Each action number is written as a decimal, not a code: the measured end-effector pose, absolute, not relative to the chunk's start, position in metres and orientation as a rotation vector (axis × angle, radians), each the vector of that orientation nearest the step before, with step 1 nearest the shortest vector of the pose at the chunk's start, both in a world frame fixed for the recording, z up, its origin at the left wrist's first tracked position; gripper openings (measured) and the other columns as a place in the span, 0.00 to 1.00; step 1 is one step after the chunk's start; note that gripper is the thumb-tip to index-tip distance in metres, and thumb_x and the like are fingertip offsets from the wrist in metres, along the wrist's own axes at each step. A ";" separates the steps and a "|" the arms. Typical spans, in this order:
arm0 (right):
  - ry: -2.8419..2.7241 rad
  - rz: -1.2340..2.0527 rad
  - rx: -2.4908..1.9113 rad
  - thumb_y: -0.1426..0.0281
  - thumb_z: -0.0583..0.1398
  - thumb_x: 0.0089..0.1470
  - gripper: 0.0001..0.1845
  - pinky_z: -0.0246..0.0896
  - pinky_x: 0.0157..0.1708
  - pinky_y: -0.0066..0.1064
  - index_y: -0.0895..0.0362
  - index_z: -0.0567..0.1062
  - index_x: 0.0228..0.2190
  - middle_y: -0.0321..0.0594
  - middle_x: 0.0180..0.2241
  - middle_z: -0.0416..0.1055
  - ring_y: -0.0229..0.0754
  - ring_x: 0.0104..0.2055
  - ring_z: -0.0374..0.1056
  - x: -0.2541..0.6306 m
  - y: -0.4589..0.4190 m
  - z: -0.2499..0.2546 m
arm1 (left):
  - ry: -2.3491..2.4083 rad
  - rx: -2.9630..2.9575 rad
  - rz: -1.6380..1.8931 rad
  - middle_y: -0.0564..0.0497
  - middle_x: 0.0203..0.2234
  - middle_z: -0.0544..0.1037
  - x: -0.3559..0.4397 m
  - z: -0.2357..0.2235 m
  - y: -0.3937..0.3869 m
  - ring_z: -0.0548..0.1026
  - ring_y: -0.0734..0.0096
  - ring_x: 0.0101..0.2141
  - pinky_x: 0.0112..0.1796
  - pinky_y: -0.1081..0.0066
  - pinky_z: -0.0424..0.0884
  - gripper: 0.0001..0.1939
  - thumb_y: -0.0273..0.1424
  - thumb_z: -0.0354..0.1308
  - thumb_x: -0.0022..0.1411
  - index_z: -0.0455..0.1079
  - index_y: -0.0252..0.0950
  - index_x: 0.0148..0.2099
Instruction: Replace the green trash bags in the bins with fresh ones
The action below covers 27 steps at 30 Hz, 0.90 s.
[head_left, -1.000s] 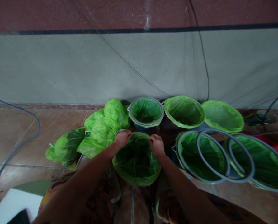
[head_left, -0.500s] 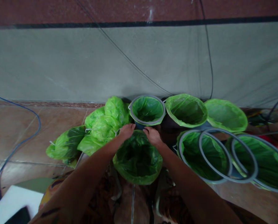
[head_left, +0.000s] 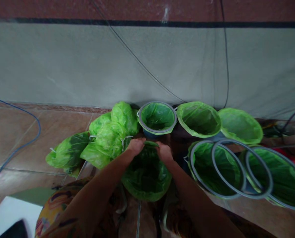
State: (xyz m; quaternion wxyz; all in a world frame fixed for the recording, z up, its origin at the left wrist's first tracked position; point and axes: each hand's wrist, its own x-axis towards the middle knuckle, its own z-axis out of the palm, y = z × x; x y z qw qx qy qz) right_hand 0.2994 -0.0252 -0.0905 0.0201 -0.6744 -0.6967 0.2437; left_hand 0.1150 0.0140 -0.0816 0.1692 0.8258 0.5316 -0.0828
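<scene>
A small bin lined with a green plastic bag [head_left: 147, 175] stands on the floor right in front of me. My left hand [head_left: 136, 145] and my right hand [head_left: 164, 152] both rest on the far edge of its rim, fingers curled over the bag's folded edge. The two hands are close together. Just beyond them stands another lined bin with a grey ring [head_left: 157, 117] clamped on its rim.
Tied green bags [head_left: 105, 138] lie in a heap to the left. More lined bins [head_left: 199, 119] stand to the right, with loose grey rings [head_left: 241, 168] lying across the nearer ones. A grey wall with cables runs behind. A blue cable [head_left: 18, 145] curves over the tiles at left.
My hands have moved from the sides of the bin's rim toward its far edge and come closer together. The view has shifted slightly.
</scene>
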 end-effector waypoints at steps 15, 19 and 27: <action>-1.359 0.487 -2.160 0.62 0.49 0.62 0.25 0.56 0.52 0.37 0.66 0.71 0.50 0.56 0.49 0.71 0.50 0.53 0.65 0.309 -0.048 -0.084 | 1.695 2.021 -0.045 0.45 0.48 0.77 0.125 -0.066 0.030 0.74 0.62 0.48 0.48 0.65 0.67 0.26 0.43 0.37 0.70 0.70 0.37 0.53; -1.605 0.627 -1.999 0.67 0.48 0.62 0.20 0.57 0.52 0.33 0.59 0.76 0.45 0.47 0.47 0.74 0.44 0.49 0.67 0.311 -0.011 -0.080 | 1.673 2.057 0.035 0.47 0.44 0.78 0.131 -0.067 0.031 0.75 0.65 0.44 0.46 0.67 0.68 0.19 0.38 0.44 0.69 0.75 0.39 0.47; -1.783 0.602 -1.847 0.68 0.53 0.60 0.15 0.57 0.50 0.31 0.58 0.79 0.39 0.44 0.42 0.76 0.44 0.45 0.67 0.299 -0.011 -0.097 | 1.448 2.333 0.350 0.47 0.41 0.77 0.130 -0.074 0.024 0.72 0.68 0.44 0.50 0.69 0.66 0.15 0.32 0.46 0.68 0.75 0.37 0.43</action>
